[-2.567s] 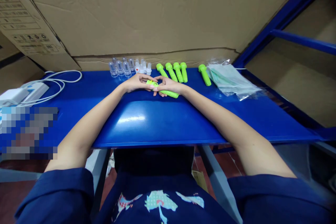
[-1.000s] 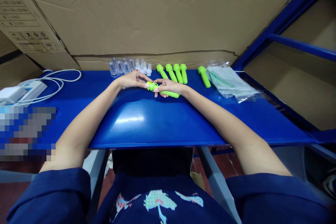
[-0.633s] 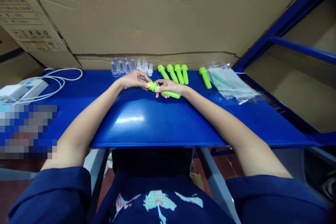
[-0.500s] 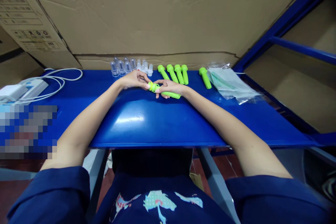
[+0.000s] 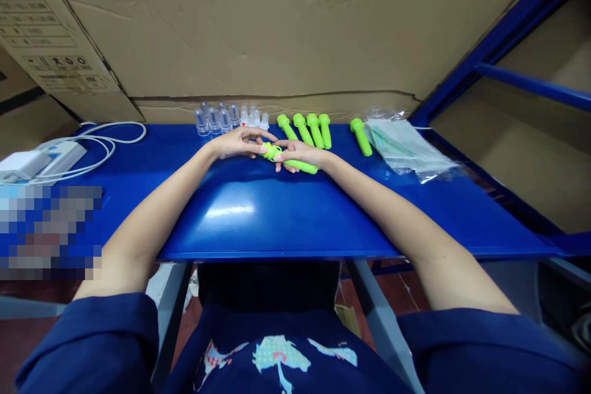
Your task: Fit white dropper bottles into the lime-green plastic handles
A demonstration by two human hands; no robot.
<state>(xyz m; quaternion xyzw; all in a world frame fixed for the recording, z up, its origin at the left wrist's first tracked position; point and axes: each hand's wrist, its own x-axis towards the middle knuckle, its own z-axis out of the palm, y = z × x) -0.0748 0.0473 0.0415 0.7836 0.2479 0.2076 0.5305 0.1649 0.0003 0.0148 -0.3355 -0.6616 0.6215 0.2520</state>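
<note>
A lime-green plastic tube (image 5: 298,165) lies on the blue table (image 5: 277,209) in front of me. My right hand (image 5: 300,151) grips it, fingers wrapped over its upper part. My left hand (image 5: 237,141) pinches the tube's wider left end, where a small green ring-like piece sits; what sits under the fingertips is too small to make out. Both forearms rest on the table.
Behind my hands stand several clear vials (image 5: 212,118) and small white caps (image 5: 252,116). Several more green tubes (image 5: 305,128) lie in a row, one (image 5: 360,135) apart. Clear plastic bags (image 5: 406,148) lie to the right. A white device (image 5: 41,160) with cable sits left. Cardboard (image 5: 277,31) backs the table.
My hands have stayed on the green tube. My left fingers have shifted slightly at its end, the index finger now stretched further over it.
</note>
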